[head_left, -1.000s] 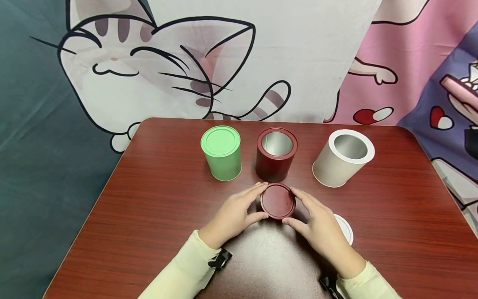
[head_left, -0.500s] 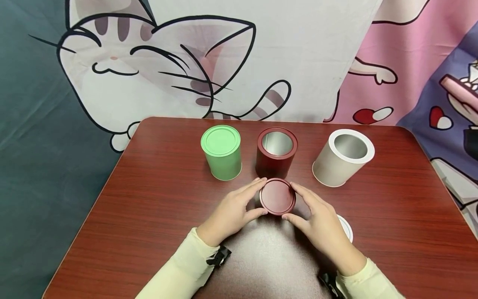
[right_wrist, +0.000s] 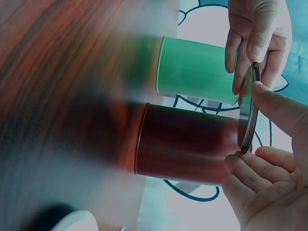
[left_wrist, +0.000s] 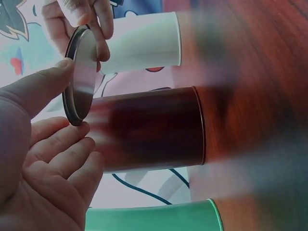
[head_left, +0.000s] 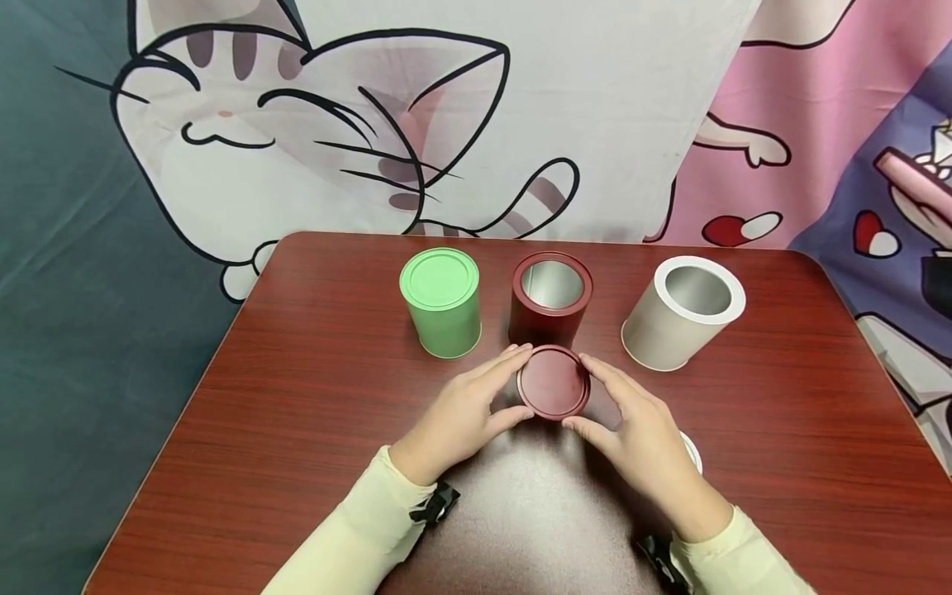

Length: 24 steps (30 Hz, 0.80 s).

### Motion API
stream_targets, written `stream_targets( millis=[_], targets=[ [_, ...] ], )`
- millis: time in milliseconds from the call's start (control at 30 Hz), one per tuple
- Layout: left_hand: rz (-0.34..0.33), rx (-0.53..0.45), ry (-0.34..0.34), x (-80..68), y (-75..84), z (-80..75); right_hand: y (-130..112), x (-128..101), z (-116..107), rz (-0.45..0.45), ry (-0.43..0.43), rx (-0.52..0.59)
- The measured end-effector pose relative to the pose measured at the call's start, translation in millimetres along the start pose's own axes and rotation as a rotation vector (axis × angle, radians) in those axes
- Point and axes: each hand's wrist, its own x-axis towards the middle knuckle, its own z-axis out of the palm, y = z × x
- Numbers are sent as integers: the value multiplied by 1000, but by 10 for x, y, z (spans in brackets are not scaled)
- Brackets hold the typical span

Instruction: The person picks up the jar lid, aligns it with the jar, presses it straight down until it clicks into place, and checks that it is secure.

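Both hands hold a round dark red lid (head_left: 554, 383) by its rim, one from each side. In the head view my left hand (head_left: 459, 418) pinches its left edge between thumb and fingertips; my right hand (head_left: 643, 435) does the same on the right. The wrist views show the lid raised off the table, its metallic underside (left_wrist: 85, 72) facing down. Just behind it stands an open dark red can (head_left: 546, 324), its upright wall (right_wrist: 187, 143) filling the middle of the right wrist view. The lid overlaps the can's lower front in the head view.
A green can (head_left: 446, 326) with its lid on stands left of the red one. To the right is an open white can (head_left: 662, 335). A white lid (head_left: 693, 452) lies on the wooden table (head_left: 312, 397), partly hidden by my right hand. Printed cloth hangs behind.
Both hands have moved slightly away from me with the red lid, bringing it closer to the red can. The cans have stayed in place.
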Motion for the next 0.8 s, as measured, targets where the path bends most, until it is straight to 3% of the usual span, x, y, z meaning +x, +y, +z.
stream_targets(
  millis=[800],
  targets=[
    [14,57,16,125,7,-144,-30,208,-56,-13,3,-12]
  ],
)
